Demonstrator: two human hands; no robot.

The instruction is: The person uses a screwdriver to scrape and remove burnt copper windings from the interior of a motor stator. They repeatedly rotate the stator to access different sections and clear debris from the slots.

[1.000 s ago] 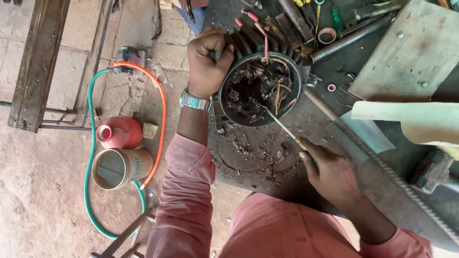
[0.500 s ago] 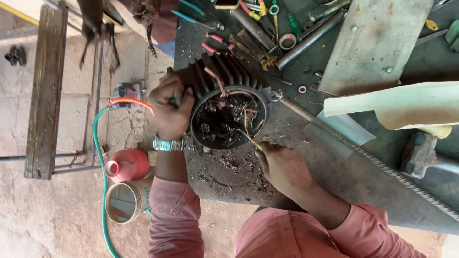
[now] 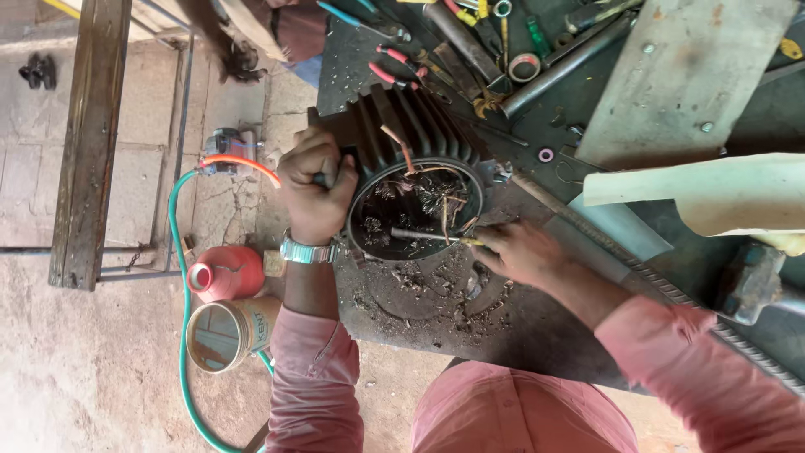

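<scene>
Our left hand (image 3: 314,189) clamps the finned motor housing (image 3: 411,168) rim; right hand (image 3: 516,252) fingers pinch a screwdriver (image 3: 428,236), tip inside the bore.

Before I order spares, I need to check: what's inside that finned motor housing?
Inside the finned motor housing lie tangled copper wires and dark debris. The screwdriver in the right hand pokes in. The bottom is covered.

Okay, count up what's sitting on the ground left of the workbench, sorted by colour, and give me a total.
Red: 1, a red jug
Tan: 1, a round tin lying on its side
Green: 1, a hose
Orange: 1, a hose
Black: 1, a small dark object, too small to identify
Total: 5
</scene>
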